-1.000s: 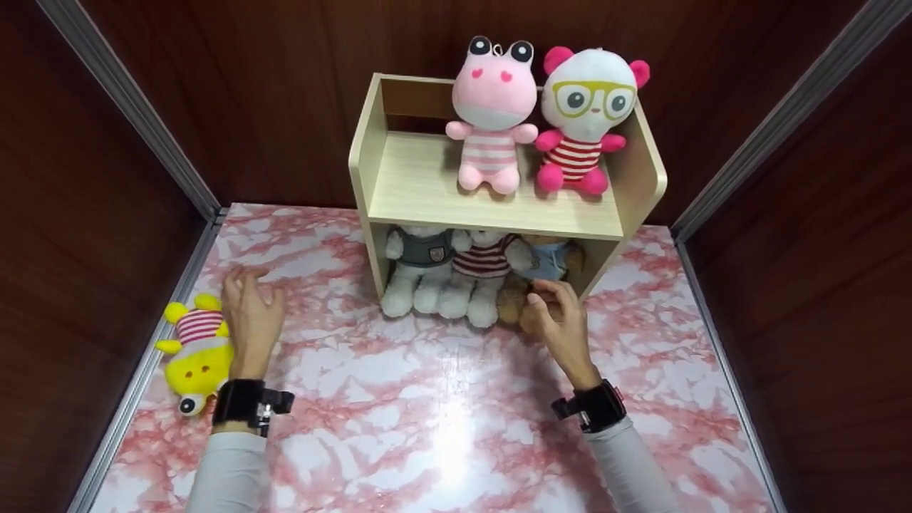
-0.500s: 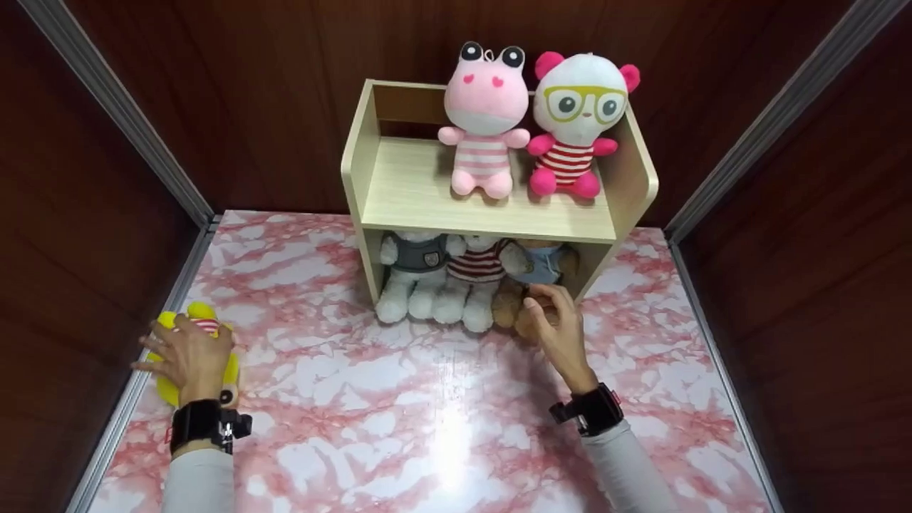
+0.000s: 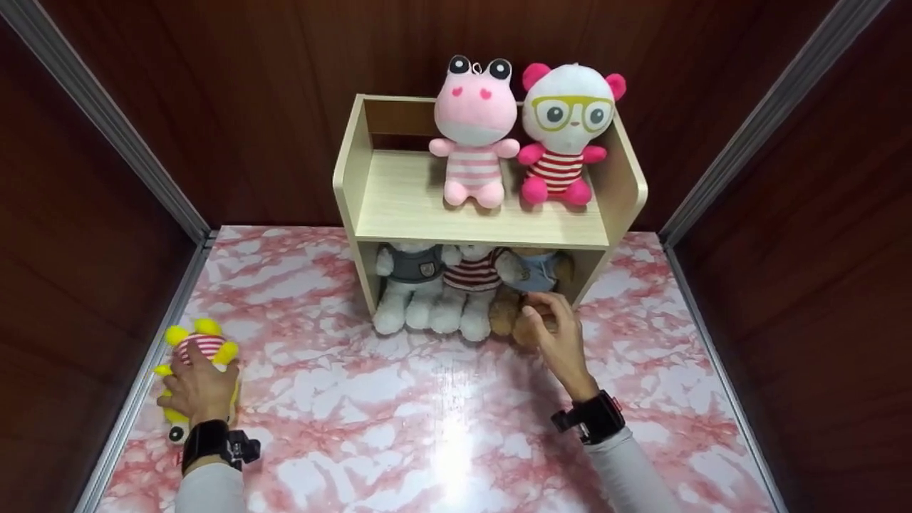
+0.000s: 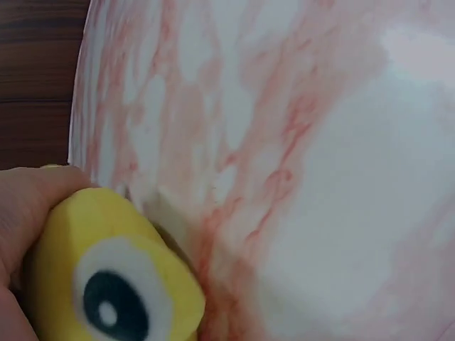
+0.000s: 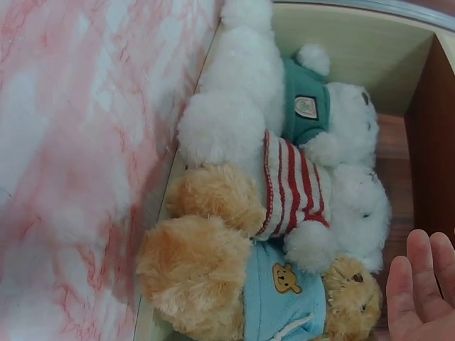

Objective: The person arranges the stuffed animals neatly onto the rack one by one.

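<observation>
A yellow plush toy point(image 3: 208, 345) in a pink-striped shirt lies on its back at the far left, head towards me. My left hand point(image 3: 199, 390) grips it from above around the head; one big eye shows in the left wrist view, beside the yellow head point(image 4: 71, 227). My right hand point(image 3: 561, 340) hovers, fingers loosely bent and holding nothing, before the brown teddy bear point(image 3: 536, 273) in a blue hoodie. Beside that bear sit a white bear in red stripes point(image 3: 472, 274) and a white bear in a grey-green top point(image 3: 413, 266).
A pale wooden two-tier shelf point(image 3: 399, 228) holds these bears below. On top stand a pink frog-like plush point(image 3: 474, 114) and a white-and-pink panda plush point(image 3: 568, 117) with yellow glasses. Dark wood walls enclose the pink marbled tabletop point(image 3: 342, 427).
My left hand has moved left onto the yellow plush and taken hold of it. My right hand has stayed by the brown bear. The head view has tilted up slightly.
</observation>
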Demonstrator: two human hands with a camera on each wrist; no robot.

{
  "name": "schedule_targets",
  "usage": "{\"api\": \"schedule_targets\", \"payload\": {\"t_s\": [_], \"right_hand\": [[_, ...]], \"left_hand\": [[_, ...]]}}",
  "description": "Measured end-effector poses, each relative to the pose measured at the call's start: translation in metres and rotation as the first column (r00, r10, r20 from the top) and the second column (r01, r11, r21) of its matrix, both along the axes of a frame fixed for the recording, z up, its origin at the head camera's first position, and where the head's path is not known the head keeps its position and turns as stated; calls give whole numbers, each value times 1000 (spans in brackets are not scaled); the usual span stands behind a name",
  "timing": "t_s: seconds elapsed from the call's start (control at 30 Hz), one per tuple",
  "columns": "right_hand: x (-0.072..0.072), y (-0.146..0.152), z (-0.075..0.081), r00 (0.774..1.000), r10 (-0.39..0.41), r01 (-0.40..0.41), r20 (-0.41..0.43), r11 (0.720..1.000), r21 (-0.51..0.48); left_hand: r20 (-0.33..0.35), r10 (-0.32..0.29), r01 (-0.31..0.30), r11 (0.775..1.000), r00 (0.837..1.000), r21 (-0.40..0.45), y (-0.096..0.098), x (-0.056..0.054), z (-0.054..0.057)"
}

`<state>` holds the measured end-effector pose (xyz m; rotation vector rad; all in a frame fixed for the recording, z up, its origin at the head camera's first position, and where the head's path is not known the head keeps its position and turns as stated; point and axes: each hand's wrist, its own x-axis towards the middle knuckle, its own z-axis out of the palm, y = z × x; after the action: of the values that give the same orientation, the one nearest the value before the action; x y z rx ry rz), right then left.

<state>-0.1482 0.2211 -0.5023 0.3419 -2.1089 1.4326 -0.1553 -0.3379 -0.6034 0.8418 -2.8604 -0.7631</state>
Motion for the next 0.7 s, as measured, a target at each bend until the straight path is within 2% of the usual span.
{"api": "schedule_targets", "payload": {"t_s": [0.1,0.17,0.2,0.23,0.3,0.37,0.43,0.5,0.53,0.6,0.7], "right_hand": [[0,-1,0,1000,6,-6,2,1000,-5],[-1,-1,1,1000,6,-6,-1,1000,4],[-1,-1,1,1000,9,-9,-2,1000,8],[-2,-1,2,1000,12,-12,-4,1000,11],[-3,-1,3,1000,14,-14,-10,1000,19],[-3,-1,4,1000,17,-17,-16,1000,21],[-2,-1,5,1000,20,-20,-20,1000,22],[-1,-1,5,999,22,-22,-24,1000,21],[0,-1,5,999,25,-24,-25,1000,18],[1,-1,6,999,27,-26,-28,1000,18],[2,-1,6,999,29,-28,-32,999,19]], "left_hand": [[-131,15,-14,1000,991,14,8,-2,1],[-244,30,-20,999,969,46,18,-4,6],[-306,39,-22,998,951,61,23,-6,11],[-377,45,-19,997,925,73,29,-9,16],[-509,33,2,998,860,69,41,-13,29],[-635,-11,36,999,772,27,56,-18,43],[-745,-86,66,996,661,-56,70,-23,55],[-818,-177,84,984,547,-156,84,-26,66],[-843,-221,91,975,490,-203,91,-28,70],[-872,-294,109,956,390,-273,104,-29,76],[-890,-373,152,927,262,-344,122,-30,82]]}}
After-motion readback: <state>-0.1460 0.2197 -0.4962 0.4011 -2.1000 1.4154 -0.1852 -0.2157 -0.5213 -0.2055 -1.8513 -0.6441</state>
